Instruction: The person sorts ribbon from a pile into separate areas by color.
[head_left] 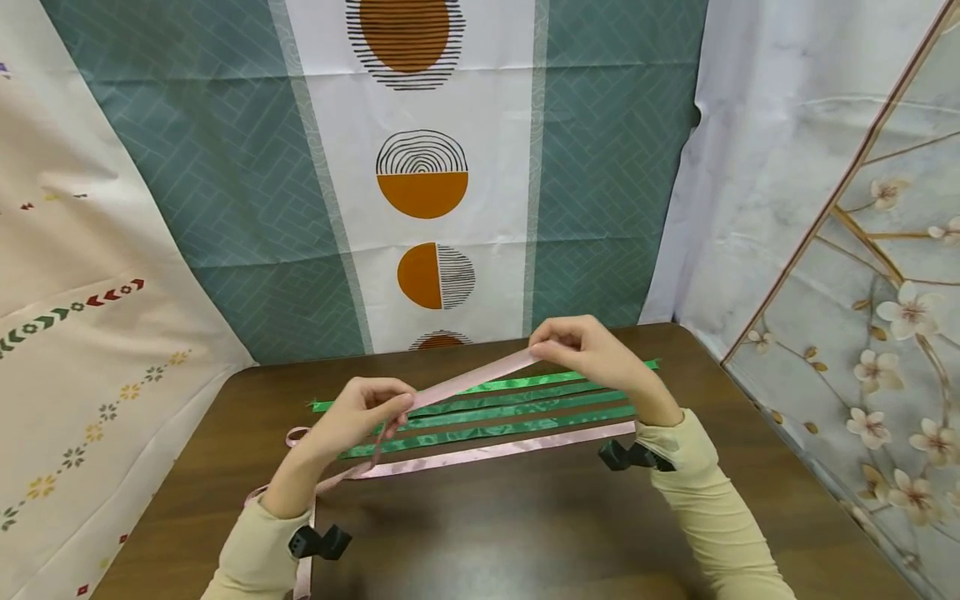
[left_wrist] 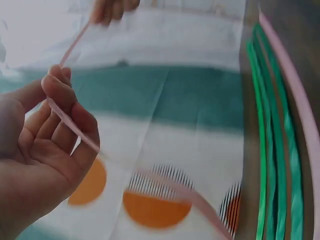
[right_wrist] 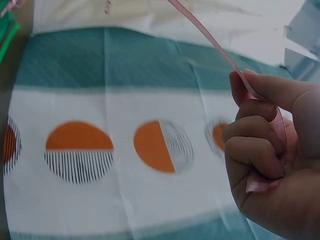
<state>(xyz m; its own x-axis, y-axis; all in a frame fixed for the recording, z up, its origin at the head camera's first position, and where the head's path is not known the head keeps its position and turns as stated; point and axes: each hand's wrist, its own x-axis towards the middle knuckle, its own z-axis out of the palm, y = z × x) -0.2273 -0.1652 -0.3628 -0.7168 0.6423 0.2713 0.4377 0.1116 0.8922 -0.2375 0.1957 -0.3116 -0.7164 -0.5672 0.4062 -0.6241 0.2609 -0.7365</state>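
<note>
A pale pink ribbon [head_left: 476, 377] is stretched between my two hands above the table, slanting up to the right. My left hand [head_left: 345, 423] pinches it between thumb and fingertips; the rest trails down across the palm in the left wrist view. My right hand [right_wrist: 270, 150] pinches the other stretch between thumb and index finger. Its remaining fingers curl over the ribbon's end, which pokes out below them. Beneath, a pink ribbon strip [head_left: 495, 451] lies straight on the table, nearest me. Beyond it run several green ribbon strips [head_left: 510, 429], roughly parallel, the farthest one brighter green [head_left: 525, 382].
The brown wooden table [head_left: 480, 517] ends at a hanging cloth [head_left: 600, 167] behind, with more patterned cloth at both sides. Loose pink ribbon [head_left: 303, 575] hangs or lies beside my left forearm, and a small pink loop [head_left: 296, 434] sits at the strips' left ends.
</note>
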